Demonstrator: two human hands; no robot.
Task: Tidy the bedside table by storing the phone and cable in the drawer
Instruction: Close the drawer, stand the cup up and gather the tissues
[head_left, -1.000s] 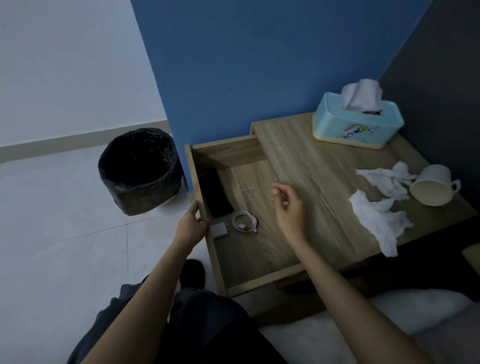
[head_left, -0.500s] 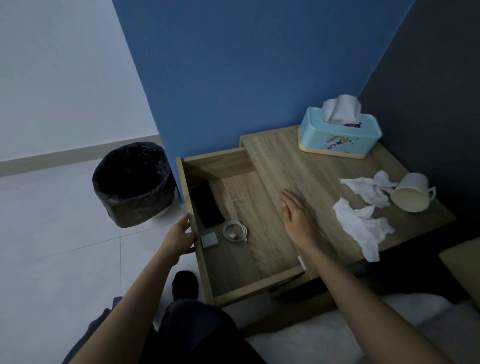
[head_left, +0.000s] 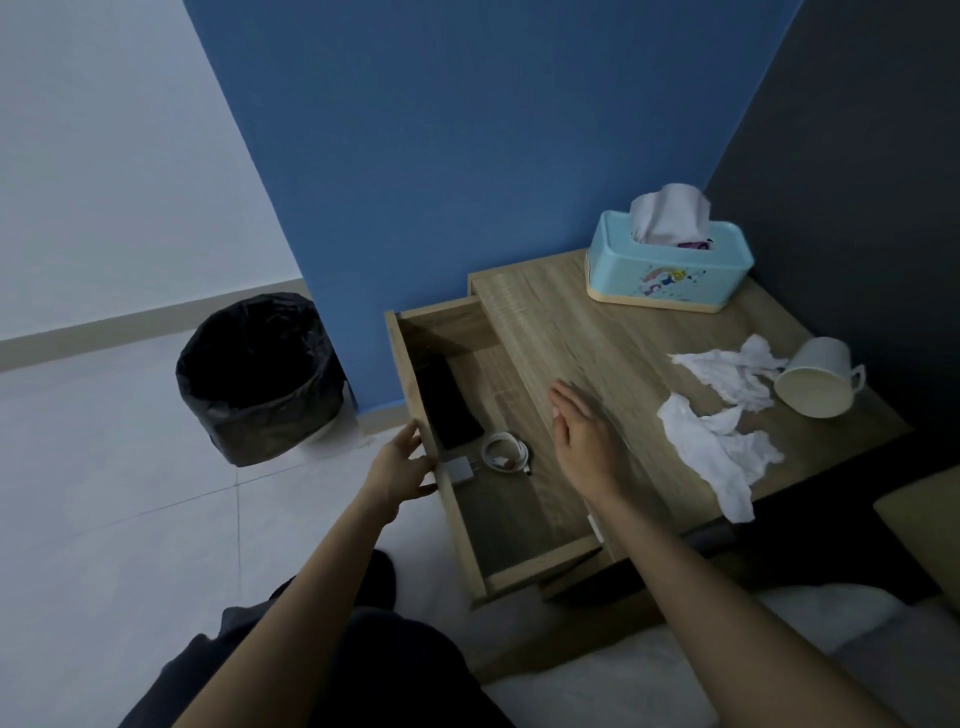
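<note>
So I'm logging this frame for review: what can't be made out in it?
Head view only:
- Right hand: motion-blurred, so contact with the table top is unclear.
- Drawer: its rear runs under the table top, hidden.
- Phone: dark in dim light, screen unreadable.
- Cable: connector ends too small.
- Bin: black liner hides the contents.

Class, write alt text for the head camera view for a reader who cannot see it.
A person's left hand grips the front edge of an open wooden drawer holding a black phone, white charger and coiled cable. The right hand lies open, flat, at the tabletop's edge.
</note>
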